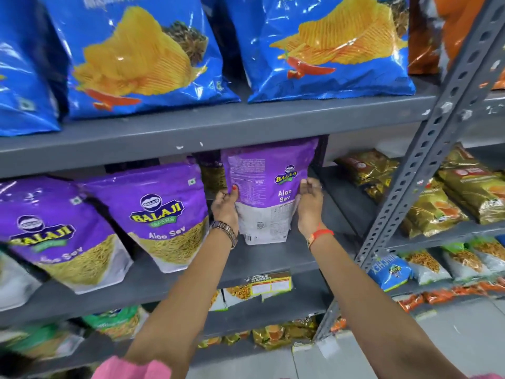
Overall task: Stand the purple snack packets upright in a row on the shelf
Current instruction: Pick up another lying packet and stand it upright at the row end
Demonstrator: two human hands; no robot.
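Grey metal shelf (273,255) in a shop aisle: left hand (225,205) and right hand (310,203) clamp the sides of a purple packet (269,187), back-side out, upright near the shelf's right end. Released crooked, it could tip forward off the front edge or lean onto the neighbouring packet (161,212); its top nearly touches the shelf above.

Both arms reach forward; the left hand (225,205) and right hand (310,205) face each other, fingers (308,187) curled inward.

Bright overhead light, white glare on blue bags (153,58) upper frame; motion blur lower left; wide-angle bending at right edge.
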